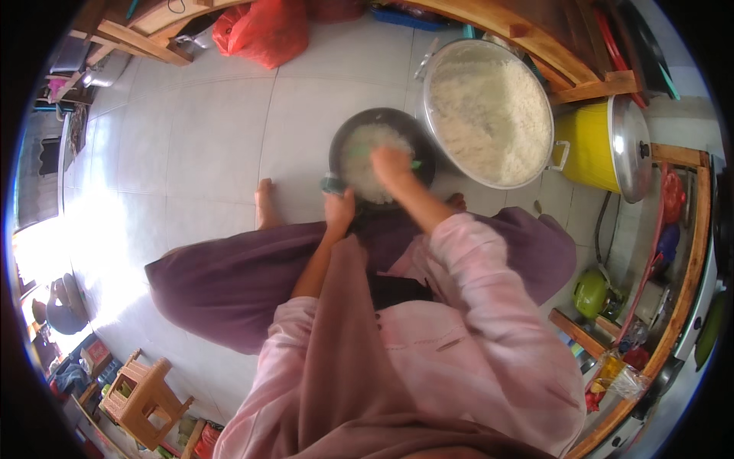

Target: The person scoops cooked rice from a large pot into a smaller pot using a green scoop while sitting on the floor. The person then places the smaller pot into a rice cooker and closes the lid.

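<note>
A dark round pan holding white rice stands on the floor before my crossed legs. My left hand is closed around a grey-green piece at the pan's near left edge; whether it is the pan's handle is unclear. Over the rice, my right hand is blurred by motion. It grips a green utensil, likely a rice spatula, whose blurred green blade seems to lie in the rice. Just right of the pan, a large metal pot of rice leans towards me.
A yellow pot with a metal lid stands at the right, near a green gas cylinder. Wooden furniture borders the top right. A red plastic bag lies at the far side, and a tan plastic stool at lower left.
</note>
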Tool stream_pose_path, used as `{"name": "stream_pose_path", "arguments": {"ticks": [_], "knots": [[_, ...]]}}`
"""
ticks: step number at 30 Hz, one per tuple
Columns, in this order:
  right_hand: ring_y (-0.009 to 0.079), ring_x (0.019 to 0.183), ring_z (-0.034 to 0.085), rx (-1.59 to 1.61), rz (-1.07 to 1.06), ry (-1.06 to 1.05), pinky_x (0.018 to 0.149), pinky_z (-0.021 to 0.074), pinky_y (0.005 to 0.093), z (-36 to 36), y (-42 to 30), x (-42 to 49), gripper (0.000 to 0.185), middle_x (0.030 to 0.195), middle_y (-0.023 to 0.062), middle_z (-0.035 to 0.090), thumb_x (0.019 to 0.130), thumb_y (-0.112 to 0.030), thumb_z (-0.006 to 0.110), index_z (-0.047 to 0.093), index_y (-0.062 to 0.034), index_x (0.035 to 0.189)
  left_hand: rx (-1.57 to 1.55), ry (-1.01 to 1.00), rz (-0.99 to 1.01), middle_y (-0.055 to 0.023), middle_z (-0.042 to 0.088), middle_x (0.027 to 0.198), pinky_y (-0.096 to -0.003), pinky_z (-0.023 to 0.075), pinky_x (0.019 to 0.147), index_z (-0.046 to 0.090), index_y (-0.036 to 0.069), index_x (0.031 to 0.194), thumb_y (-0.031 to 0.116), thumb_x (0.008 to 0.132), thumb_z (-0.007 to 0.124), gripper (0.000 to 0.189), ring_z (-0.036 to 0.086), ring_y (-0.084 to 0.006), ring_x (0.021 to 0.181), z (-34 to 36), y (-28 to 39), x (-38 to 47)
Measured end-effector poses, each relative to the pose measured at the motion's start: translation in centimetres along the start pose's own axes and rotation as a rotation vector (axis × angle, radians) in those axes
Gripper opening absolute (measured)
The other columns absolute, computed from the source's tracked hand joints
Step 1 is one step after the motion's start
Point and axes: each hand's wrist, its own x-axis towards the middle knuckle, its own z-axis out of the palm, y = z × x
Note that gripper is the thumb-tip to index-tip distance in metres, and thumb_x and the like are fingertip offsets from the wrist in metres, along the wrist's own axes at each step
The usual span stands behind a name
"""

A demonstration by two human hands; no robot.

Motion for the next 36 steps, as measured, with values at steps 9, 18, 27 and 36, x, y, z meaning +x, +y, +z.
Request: {"name": "stream_pose_path", "arguments": {"ticks": [9,18,27,36], "knots": [[0.0287,0.074,0.066,0.016,0.121,0.037,0.063,0.0528,0.039,-1.4,4.1,-1.5,0.016,0.079,0.0148,0.066,0.077,-0.008,0.052,0.067,-0.0024,0.08,-0.143,-0.033,0.063,-0.0294,0.052,0.112,-0.0442,0.038,0.091,0.033,-0.005,0.123,0.026,0.081,0.055,0.056,0.05,-0.044,0.107,0.4,-0.8,0.1],[0.0277,0.065,0.065,-0.086,-0.002,-0.075,0.053,0.0501,0.0379,0.1,3.9,-6.3,0.013,0.074,0.016,0.064,0.077,-0.009,0.053,0.062,-0.0012,0.082,-0.06,-0.005,0.161,-0.0302,0.05,0.114,-0.0476,0.0384,0.09,0.035,-0.004,0.123,0.025,0.08,0.056,0.056,0.048,-0.0469,0.106,0.4,-2.0,1.7],[0.0339,0.077,0.062,-0.02,0.195,0.048,0.068,0.0482,0.0443,-15.0,16.3,-6.3,0.017,0.077,0.017,0.062,0.078,-0.006,0.052,0.061,-0.0048,0.092,-0.04,0.064,0.084,-0.0303,0.052,0.114,-0.0482,0.0391,0.089,0.033,-0.001,0.126,0.026,0.08,0.055,0.058,0.049,-0.0468,0.107,0.2,-0.8,0.5],[0.0356,0.088,0.061,0.052,0.243,-0.261,0.076,0.048,0.0436,-7.9,26.3,-1.3,0.024,0.091,0.0221,0.064,0.075,-0.01,0.053,0.062,0.0017,0.095,0.003,-0.016,0.047,-0.0239,0.048,0.122,-0.0423,0.036,0.093,0.035,0.002,0.13,0.028,0.086,0.051,0.054,0.047,-0.0399,0.113,-0.6,0.1,-0.3]]}}
